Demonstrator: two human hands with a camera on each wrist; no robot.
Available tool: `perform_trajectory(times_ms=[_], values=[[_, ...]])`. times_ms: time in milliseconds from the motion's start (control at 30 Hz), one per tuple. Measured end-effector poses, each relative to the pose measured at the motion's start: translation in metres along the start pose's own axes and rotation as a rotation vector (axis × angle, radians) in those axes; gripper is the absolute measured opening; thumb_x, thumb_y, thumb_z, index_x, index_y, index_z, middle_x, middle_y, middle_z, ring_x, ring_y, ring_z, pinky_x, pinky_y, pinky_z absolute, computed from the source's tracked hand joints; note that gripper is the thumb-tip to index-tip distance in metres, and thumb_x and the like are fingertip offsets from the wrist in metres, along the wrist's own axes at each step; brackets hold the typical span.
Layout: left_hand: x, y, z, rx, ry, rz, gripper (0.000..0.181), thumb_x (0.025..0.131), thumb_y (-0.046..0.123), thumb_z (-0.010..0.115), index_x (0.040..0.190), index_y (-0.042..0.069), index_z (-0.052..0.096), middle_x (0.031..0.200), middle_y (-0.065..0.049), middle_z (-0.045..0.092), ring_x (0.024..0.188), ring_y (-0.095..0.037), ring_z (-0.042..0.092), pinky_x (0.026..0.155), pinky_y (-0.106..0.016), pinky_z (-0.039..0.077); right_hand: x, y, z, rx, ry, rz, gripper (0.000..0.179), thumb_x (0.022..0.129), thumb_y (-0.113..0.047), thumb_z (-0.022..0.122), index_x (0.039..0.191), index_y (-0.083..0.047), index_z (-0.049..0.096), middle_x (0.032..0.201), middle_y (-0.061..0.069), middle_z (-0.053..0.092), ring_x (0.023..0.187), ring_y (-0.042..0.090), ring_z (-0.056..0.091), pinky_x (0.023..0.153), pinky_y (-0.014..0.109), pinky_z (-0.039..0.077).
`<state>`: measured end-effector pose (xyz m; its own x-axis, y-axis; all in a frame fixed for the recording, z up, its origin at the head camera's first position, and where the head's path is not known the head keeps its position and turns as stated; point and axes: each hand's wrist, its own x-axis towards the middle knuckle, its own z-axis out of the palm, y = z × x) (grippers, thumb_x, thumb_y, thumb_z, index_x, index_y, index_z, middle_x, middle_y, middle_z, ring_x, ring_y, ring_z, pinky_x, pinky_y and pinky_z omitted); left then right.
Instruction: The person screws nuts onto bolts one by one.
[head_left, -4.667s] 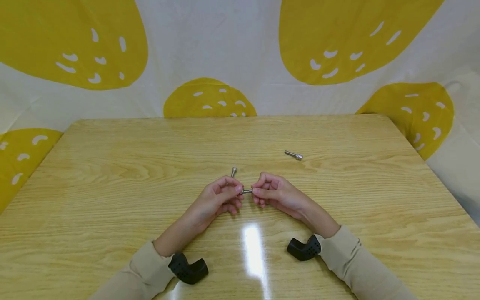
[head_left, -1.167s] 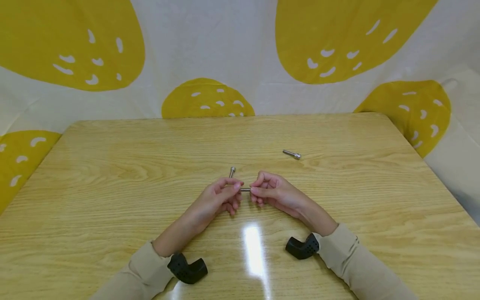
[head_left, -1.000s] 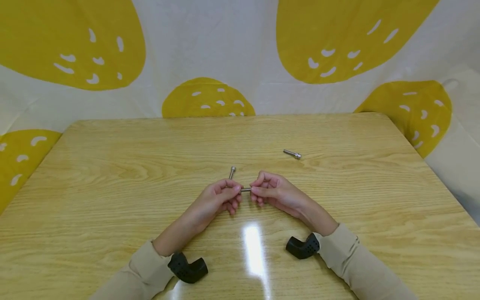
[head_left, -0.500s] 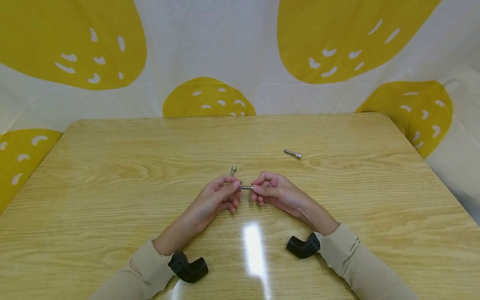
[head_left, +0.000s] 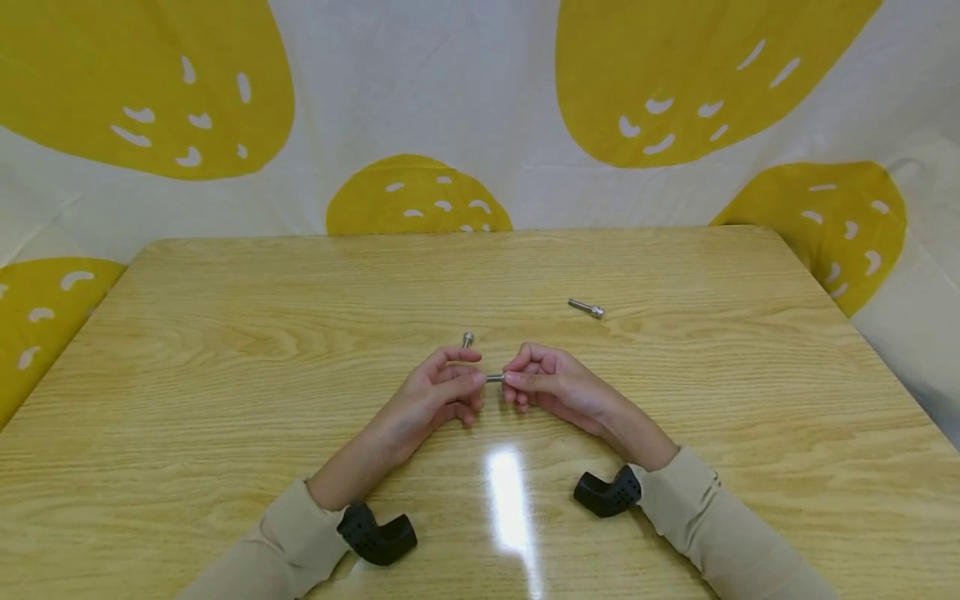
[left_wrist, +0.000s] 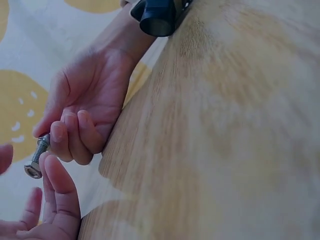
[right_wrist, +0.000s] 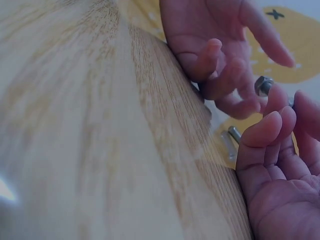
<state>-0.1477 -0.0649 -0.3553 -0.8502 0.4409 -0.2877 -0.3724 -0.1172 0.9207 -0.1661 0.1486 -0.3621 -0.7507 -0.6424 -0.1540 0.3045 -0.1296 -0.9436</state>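
Head view: right hand (head_left: 566, 389) pinches a bolt (head_left: 495, 378), its free end pointing at left hand (head_left: 429, 398). Second bolt (head_left: 468, 340) just beyond left hand; third bolt (head_left: 586, 309) farther out, past right hand. Left wrist view: hex nut (left_wrist: 33, 170) on bolt's end nearest left hand. Right wrist view: left hand's fingers spread, thumb apart; contact unclear.

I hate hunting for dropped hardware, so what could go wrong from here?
The right hand alone seems to pinch the threaded bolt, so it might slip. The nut sits at that bolt's end and could come off. Another bolt lies just beyond the left hand, so a bump might roll it.
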Motion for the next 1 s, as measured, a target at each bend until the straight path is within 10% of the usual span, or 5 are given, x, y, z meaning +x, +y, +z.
perform_trajectory(times_ms=[1000], values=[[0.0009,-0.0003,-0.0021,0.062,-0.075,-0.047,0.019,0.098,0.020,0.046,0.106,0.003,0.049,0.087,0.000,0.058,0.067,-0.010,0.053,0.059,-0.021,0.046,0.0000,-0.0009,0.0009,-0.014,-0.020,-0.009,0.007,0.093,-0.003,0.049,0.093,-0.009,0.053,0.080,0.001,0.062,0.068,0.010,0.051,0.066,0.022,0.045]])
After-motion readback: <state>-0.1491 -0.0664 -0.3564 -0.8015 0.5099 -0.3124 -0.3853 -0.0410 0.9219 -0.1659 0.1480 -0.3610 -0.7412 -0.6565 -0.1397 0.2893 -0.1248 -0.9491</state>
